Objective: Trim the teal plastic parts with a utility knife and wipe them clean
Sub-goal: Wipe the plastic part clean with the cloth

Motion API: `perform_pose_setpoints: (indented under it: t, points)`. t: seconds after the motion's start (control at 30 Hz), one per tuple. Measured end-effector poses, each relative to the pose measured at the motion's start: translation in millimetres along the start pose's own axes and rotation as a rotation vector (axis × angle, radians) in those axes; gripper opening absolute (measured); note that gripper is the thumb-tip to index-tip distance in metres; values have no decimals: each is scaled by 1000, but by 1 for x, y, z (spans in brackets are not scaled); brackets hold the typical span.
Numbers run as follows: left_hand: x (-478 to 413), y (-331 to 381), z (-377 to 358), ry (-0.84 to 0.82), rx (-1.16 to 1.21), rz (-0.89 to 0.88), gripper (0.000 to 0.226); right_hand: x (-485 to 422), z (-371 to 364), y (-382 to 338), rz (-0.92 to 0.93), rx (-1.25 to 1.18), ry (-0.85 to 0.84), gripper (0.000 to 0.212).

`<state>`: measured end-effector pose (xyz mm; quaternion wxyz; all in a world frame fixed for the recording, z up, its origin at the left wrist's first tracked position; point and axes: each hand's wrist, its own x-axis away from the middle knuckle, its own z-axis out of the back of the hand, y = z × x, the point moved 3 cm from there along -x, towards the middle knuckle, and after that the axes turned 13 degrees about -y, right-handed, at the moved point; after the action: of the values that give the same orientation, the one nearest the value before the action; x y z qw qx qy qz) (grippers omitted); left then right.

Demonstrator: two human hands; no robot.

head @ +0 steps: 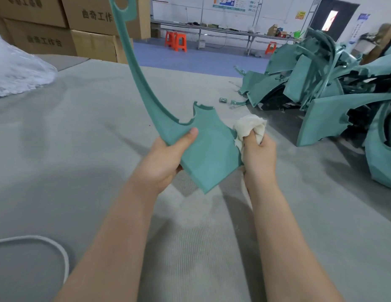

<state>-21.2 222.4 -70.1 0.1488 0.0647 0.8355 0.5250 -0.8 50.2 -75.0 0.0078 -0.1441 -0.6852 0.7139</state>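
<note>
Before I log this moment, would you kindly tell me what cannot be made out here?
Head view only:
- Long curved teal plastic part held by the left hand: top cut off by the upper edge.
- Right hand: most of its fingers hidden by the crumpled white cloth it grips.
- Pile of teal plastic parts: overlapping, cut off by the right edge; uncountable.
- Wall posters: too small to read.
- Utility knife: nowhere in view.

L hand (pixel 166 156), R hand (pixel 259 154) both gripping.
</note>
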Motion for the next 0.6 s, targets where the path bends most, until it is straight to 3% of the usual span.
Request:
perform_pose_setpoints:
  t: [0.1, 0.17, 0.27, 0.4, 0.47, 0.53, 0.6]
  points:
    - [0, 4, -1, 11, -17, -91, 16, 4, -11, 0, -25, -183, 2, 19]
    - [0, 8, -3, 22, 15, -142, 17, 3, -8, 0, -106, -455, 82, 21]
    - [-1, 14, 1, 164, 111, -231, 14, 6, 1, -6, -162, -668, 90, 27]
    - [-2, 15, 8, 410, 24, -293, 7, 24, -33, -20, -205, -260, -261, 30]
    - [0, 16, 12, 475, -6, -304, 5, 37, -59, -24, -127, -116, -464, 17]
    - [0, 15, 13, 504, -29, -310, 9, 44, -73, -26, -3, -55, -482, 10]
    - [-2, 11, 10, 482, -1, -297, 10, 41, -72, -24, 39, -8, -396, 20]
